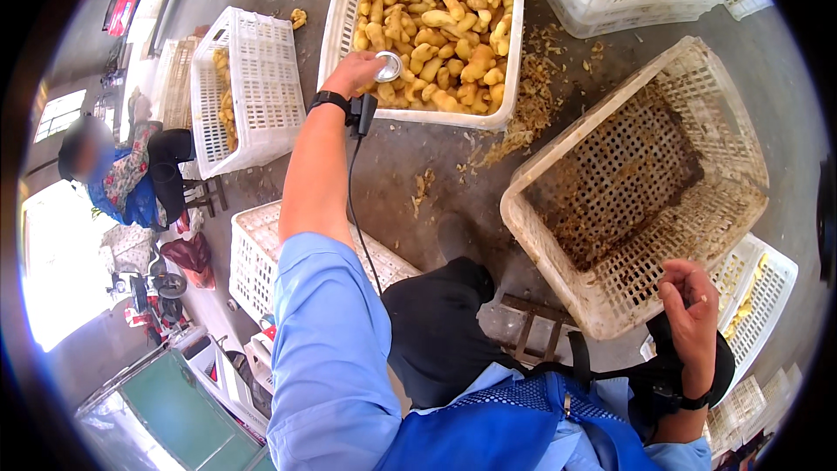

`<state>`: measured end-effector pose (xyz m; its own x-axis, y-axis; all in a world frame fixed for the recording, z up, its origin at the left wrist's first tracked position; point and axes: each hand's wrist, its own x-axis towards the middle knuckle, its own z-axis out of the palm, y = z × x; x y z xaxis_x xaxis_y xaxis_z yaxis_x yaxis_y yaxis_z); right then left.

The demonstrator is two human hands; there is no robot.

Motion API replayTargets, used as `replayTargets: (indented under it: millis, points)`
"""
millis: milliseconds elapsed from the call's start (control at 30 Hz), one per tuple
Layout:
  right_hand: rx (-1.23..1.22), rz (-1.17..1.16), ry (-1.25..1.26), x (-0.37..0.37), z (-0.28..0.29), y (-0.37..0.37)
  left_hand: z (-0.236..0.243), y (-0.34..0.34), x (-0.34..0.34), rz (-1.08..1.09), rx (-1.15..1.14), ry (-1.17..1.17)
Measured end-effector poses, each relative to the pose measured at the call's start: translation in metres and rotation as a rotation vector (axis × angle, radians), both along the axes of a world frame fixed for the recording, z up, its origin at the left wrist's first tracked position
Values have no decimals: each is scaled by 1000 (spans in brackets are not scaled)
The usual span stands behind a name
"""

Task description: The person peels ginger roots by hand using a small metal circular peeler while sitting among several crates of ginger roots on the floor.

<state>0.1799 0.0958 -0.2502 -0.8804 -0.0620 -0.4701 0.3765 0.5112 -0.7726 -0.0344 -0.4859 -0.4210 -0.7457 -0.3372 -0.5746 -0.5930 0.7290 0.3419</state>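
The tilted stained crate, whose perforated inner surface carries brown residue, lies to the right of the left-hand grip and directly beyond the right hand. The filled crate is located beneath the left-hand grip, which is positioned over its left side; it contains a heap of knobby yellow-brown roots, extending beyond and to the right of that grip. A white crate with paler contents stands farther out and to the right of the left-hand grip; a second perforated crate stands to its left. A seated co-worker is well apart, farther left. Peel scraps cover the floor to the right of the grip, just beside the filled crate. The left hand is closed at the fingertips on a small round metallic piece, held close over the roots; contact with them cannot be determined. The right hand is half curled, with a narrow gap between thumb and fingers, near the rim of the stained crate; whether it holds anything cannot be determined.
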Motion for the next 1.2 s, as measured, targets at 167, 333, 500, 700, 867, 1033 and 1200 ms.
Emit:
replayTargets:
  millis: [167,333,500,700,867,1033,1200]
  points:
    - [24,53,8,-2,1,-7,-5,-21,-8,67,173,-19]
    - [56,93,27,-2,1,-11,-5,14,-6,66,211,30]
    - [94,154,10,-1,1,-15,-7,29,-8,-47,169,-26]
    - [59,171,29,-1,7,-17,-2,15,16,268,389,213]
    - [32,153,25,2,15,-20,66,58,47,174,718,373]
    - [-112,195,14,5,24,-21,168,164,95,-354,866,454]
    - [-527,2,-143,12,20,-18,233,263,145,-857,951,569]
